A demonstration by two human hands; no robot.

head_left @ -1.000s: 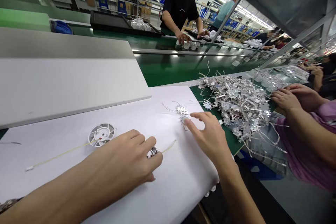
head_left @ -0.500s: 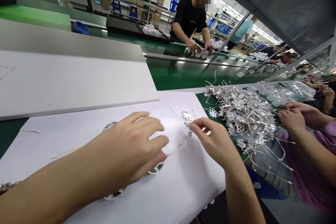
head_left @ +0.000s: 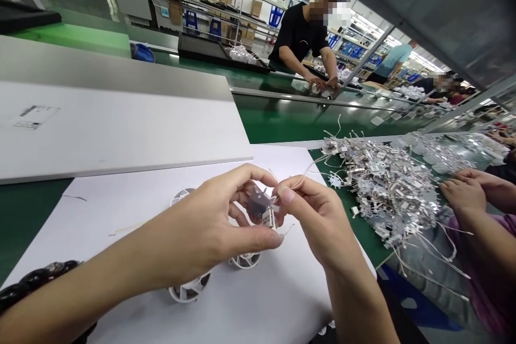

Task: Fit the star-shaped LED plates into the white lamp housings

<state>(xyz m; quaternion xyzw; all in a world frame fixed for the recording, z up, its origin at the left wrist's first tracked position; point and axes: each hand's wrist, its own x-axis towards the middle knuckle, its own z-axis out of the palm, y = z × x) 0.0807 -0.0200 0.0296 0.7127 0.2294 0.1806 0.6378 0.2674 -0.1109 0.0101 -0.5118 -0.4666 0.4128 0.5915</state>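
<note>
Between the fingers and thumb of my left hand (head_left: 213,226) is a small grey star-shaped plate (head_left: 258,203) with a white connector block (head_left: 269,218) on its edge. My right hand (head_left: 318,215) pinches the thin white wires beside the plate, fingertips close to its right side. Under and beside my left forearm, round white spoked frames sit on a white sheet (head_left: 294,290): one frame (head_left: 189,291) in front, another frame (head_left: 245,261) below my left thumb, and a third frame (head_left: 180,196) behind, partly covered by my left hand.
A heap of star-shaped plates with wires (head_left: 387,183) lies to the right on a green surface. A white board (head_left: 121,123) lies at the back left. Beyond runs a green conveyor (head_left: 278,118), where a co-worker (head_left: 302,37) handles parts. Another person's hands (head_left: 463,188) are at far right.
My right hand has lifted the plate by its wires from the sheet and come toward my left hand. My left hand has turned and closed around the plate. The view has shifted slightly.
</note>
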